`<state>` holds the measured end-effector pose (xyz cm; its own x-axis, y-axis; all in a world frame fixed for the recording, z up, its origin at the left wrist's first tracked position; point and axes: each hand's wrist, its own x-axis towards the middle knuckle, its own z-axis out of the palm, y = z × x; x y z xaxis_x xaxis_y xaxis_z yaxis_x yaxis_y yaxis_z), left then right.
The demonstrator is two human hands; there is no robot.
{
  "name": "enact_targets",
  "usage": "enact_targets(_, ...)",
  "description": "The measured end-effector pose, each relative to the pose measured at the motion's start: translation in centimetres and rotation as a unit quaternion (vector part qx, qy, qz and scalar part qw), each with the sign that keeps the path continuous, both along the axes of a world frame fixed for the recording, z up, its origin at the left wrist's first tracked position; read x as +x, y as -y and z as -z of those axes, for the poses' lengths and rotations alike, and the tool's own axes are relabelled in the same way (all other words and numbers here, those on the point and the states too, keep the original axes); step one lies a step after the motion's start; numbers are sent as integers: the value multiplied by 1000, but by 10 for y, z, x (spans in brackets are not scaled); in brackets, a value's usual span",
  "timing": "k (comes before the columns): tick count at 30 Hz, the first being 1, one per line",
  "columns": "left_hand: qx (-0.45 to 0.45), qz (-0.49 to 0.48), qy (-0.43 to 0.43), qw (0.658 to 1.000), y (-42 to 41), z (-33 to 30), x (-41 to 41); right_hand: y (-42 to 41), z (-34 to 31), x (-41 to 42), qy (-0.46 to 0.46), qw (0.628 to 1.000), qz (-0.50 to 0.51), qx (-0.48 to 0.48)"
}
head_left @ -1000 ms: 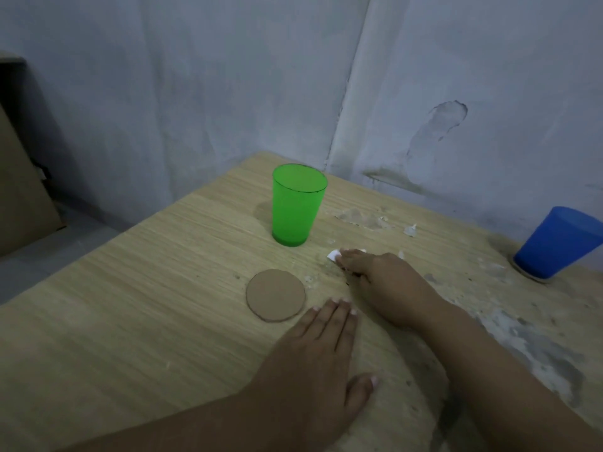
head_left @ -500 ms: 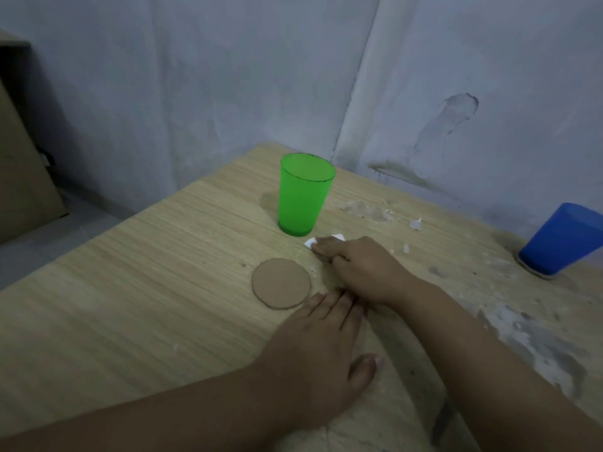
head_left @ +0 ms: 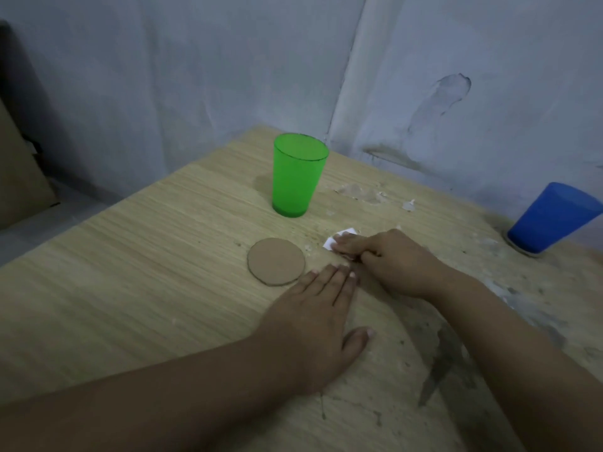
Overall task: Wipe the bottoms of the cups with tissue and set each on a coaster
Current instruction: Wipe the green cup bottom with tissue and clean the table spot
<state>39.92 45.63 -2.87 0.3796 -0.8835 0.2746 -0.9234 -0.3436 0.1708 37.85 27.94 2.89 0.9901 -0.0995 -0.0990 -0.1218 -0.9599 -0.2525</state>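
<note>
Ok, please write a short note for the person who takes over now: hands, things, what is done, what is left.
Left hand: flat on the table, holding nothing.
Right hand: pinches the tissue against the table.
Green cup: upright on bare table, behind the empty coaster.
Blue cup: far right, already on a coaster.
Left: wipe the green cup's bottom and set it on the empty coaster.

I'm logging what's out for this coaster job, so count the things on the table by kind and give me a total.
Cups: 2, the green cup and the blue cup
Coasters: 2, the bare coaster and the coaster under the blue cup, only its edge showing
Tissue: 1, the tissue piece under the right hand
Total: 5
</note>
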Motion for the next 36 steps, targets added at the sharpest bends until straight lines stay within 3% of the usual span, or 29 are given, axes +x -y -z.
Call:
enact_targets(4,23,1,-30,999,-1,0,-1,3,-4,9,4,999,29,-27)
enact_targets(9,14,-5,-23,1000,1,-1,-1,-8,7,-2,1,999,-11,40)
enact_targets(14,22,-4,-35,999,1,1,-1,1,8,7,0,998,40,-40)
enact_targets(21,10,-1,-30,999,1,0,-2,-9,13,5,10,1000,-7,28)
enact_targets(25,15,-3,-35,999,0,1,-2,1,8,13,-1,998,41,-40)
enact_targets(32,18,-2,-41,999,1,-1,0,-20,16,24,0,1000,-17,-20)
enact_targets(36,16,-2,-45,999,1,2,-1,6,8,9,12,998,32,-52)
